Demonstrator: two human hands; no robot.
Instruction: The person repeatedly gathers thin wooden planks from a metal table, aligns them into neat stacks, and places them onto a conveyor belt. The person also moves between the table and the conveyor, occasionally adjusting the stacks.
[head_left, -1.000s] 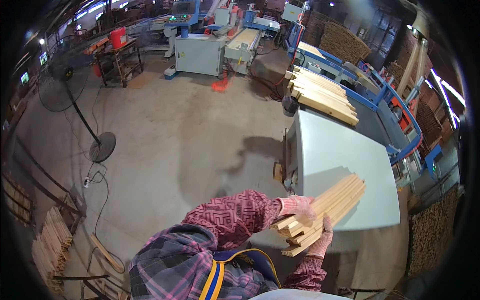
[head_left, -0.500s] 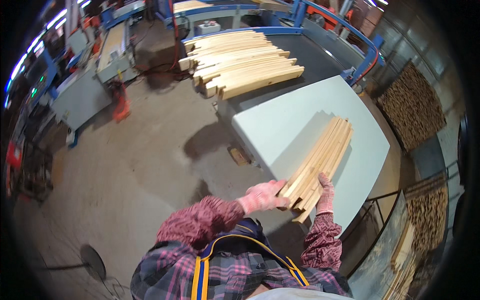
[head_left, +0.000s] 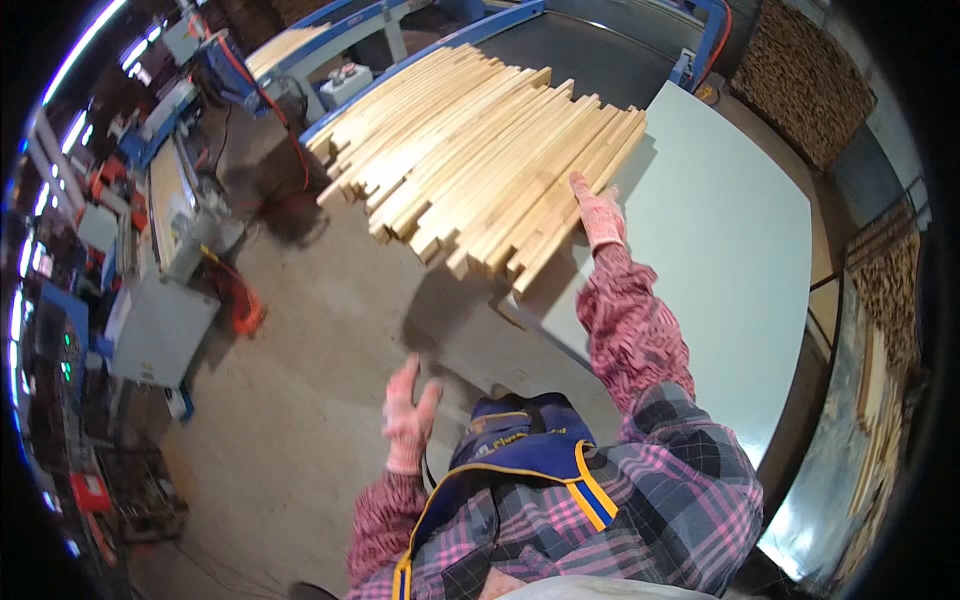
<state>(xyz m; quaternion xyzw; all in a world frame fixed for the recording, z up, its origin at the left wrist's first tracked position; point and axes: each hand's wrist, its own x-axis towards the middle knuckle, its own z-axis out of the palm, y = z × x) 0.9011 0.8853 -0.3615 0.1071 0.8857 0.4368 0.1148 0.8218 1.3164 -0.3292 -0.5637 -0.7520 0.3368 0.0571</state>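
A wide row of pale wooden strips lies side by side, their near ends uneven and jutting past the edge over the floor. My gloved right hand reaches forward and touches the rightmost strips with its fingers stretched along them; it is not wrapped round any strip. My gloved left hand hangs over the floor in front of my body, fingers apart and nothing in it. Both gloves are pink. Between my arms shows a dark blue apron with yellow edging.
A pale grey-green tabletop adjoins the strips on the right, beside a dark machine bed with blue frames. Large stacks of wood stand at far right. A grey cabinet and an orange hose coil are on the left.
The bundle of strips that both hands held over the tabletop now lies at the right side of the row. My left hand has let go and drawn back left; my right has moved forward.
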